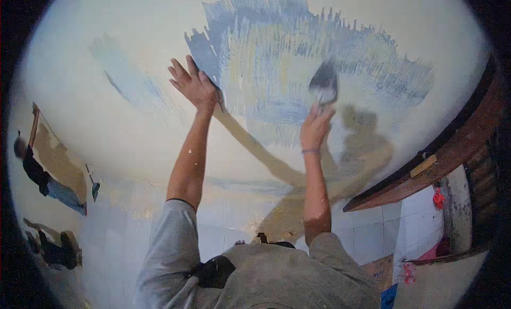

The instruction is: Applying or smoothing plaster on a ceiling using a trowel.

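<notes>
Both my arms reach up to a pale cream wall (154, 144). A large patch of blue paint (266, 59), streaked with scrape marks that show cream beneath, spreads over its middle. My left hand (194, 86) lies against the wall at the patch's left edge, fingers spread and nothing held. In my right hand (315, 129) is the handle of a scraper (324, 83). Its dark, broad blade points upward over the lower right of the streaked area and is blurred. Whether the blade touches the wall, I cannot tell.
At the far left another person (40, 173) stands with an arm raised to the wall. Below is a dark figure (58, 250). A brown wooden frame (399, 184) runs along the right. Pale floor tiles (367, 229) and a cardboard box (380, 270) lie lower right.
</notes>
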`<state>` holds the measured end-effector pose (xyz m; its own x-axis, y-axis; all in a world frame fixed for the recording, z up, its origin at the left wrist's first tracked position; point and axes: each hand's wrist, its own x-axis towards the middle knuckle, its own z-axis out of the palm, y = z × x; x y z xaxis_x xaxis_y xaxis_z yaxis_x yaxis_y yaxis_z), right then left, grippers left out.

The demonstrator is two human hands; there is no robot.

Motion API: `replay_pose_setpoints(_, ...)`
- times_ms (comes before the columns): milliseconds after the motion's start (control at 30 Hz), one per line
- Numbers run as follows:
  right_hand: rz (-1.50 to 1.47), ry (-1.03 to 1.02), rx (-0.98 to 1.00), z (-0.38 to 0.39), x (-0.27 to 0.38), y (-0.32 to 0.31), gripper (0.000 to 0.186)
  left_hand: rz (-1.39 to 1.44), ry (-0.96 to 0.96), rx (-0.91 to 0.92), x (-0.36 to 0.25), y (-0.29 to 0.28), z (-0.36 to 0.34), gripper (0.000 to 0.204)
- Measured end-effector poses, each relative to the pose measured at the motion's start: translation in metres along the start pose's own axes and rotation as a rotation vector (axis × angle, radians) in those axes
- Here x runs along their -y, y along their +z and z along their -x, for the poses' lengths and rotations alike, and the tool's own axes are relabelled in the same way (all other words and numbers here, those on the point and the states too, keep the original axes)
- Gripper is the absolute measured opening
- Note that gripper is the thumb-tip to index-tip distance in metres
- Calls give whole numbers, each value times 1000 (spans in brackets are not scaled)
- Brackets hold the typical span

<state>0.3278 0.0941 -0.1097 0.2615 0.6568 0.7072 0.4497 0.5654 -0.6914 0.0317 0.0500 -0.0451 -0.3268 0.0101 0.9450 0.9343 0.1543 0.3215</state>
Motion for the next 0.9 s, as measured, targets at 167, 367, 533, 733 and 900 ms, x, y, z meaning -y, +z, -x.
replay_pose_setpoints(167,-44,383,435,94,-36,-35,54,58,-185,87,-28,2,52,59)
replay_pose_setpoints(367,351,-408,363,-43,-34,-21,48,54,-84,102,-79,9,13,57)
replay_pose_setpoints(533,-234,130,329,-27,-12,-35,45,141,227,-10,-96,18,-35,54)
replay_pose_setpoints(733,-111,309,293,79,-65,-42,49,62,339,-15,-98,24,-40,53)
replay_pose_setpoints(900,-170,87,168,-33,10,-27,41,76,320,-45,-87,28,-18,51)
